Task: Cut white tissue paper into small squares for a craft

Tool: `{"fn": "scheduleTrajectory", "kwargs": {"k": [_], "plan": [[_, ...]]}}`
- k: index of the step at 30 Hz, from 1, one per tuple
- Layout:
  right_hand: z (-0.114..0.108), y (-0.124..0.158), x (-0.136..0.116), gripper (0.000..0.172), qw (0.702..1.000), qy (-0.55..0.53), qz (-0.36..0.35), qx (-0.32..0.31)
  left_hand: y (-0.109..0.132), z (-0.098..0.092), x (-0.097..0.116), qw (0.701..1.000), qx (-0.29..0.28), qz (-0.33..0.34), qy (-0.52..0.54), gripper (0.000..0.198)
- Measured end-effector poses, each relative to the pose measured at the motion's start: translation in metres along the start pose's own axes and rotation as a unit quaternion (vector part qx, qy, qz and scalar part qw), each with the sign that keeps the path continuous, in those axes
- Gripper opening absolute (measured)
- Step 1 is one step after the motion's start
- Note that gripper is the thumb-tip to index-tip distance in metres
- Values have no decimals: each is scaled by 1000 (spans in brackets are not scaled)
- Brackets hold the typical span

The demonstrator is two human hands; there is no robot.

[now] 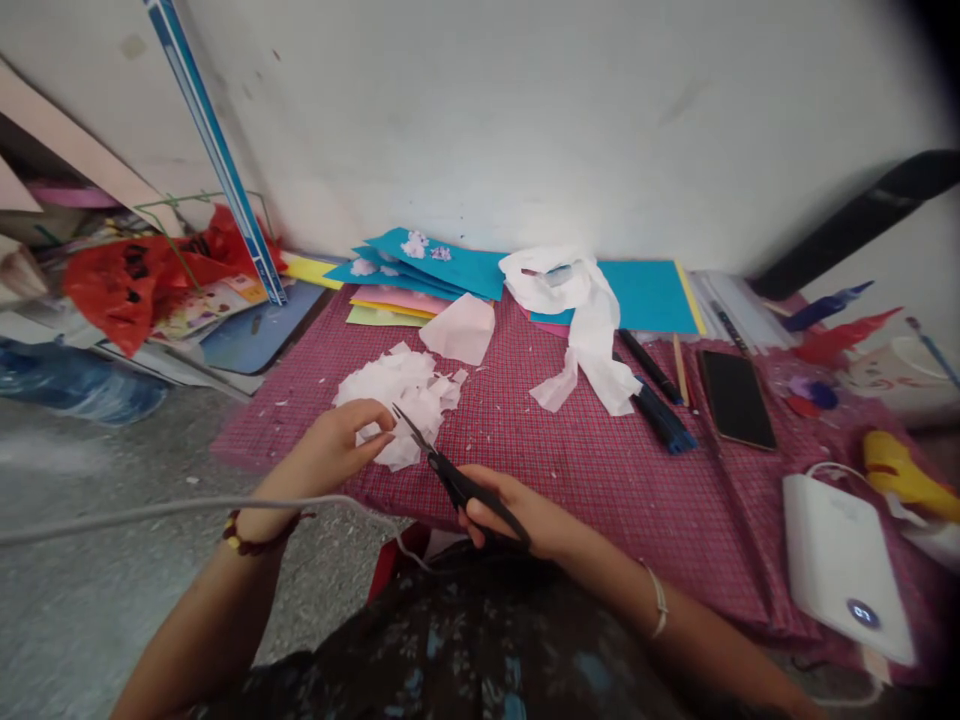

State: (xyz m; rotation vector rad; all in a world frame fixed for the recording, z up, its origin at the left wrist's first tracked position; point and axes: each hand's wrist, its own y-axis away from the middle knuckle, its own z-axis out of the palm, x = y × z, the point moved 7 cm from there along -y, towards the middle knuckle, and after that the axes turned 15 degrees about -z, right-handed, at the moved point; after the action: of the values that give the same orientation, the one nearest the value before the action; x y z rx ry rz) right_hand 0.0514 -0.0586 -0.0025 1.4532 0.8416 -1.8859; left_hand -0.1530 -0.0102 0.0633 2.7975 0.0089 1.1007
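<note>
My right hand grips a pair of black-handled scissors, fingers through the loops. The blades point up and left, slightly apart, their tips beside the fingers of my left hand. That left hand is curled in a pinch over the near left side of a heap of cut white paper pieces. White shows inside the curl, but I cannot tell whether it is a held piece or the heap behind. A larger pale sheet lies just behind the heap.
Blue cards with paper flowers lie against the wall, near a crumpled white paper strip. A dark brush, a phone and a white power bank are on the right. A grey cable crosses my left wrist.
</note>
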Motion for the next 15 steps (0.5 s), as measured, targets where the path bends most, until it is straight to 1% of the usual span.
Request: {"fn": "scheduleTrajectory", "kwargs": {"k": [4,7,9,11,13,15], "plan": [[1,-3,5,56,999,-15,15,28,-1,1,-8,1000,-4,-23,-1,11],[0,-4,11,52,997,-33,28,62,-2,-4,-17,995,20,-68,76,11],[-2,-5,15,53,994,-45,35,89,-2,-6,-22,985,31,-95,143,22],[-4,-6,21,56,991,-56,46,115,-1,-6,-23,975,24,-108,192,34],[-7,-7,25,60,988,-62,53,131,0,-6,-23,968,18,-114,223,41],[-8,-6,24,62,988,-60,50,131,0,-9,-23,962,30,-116,244,45]]}}
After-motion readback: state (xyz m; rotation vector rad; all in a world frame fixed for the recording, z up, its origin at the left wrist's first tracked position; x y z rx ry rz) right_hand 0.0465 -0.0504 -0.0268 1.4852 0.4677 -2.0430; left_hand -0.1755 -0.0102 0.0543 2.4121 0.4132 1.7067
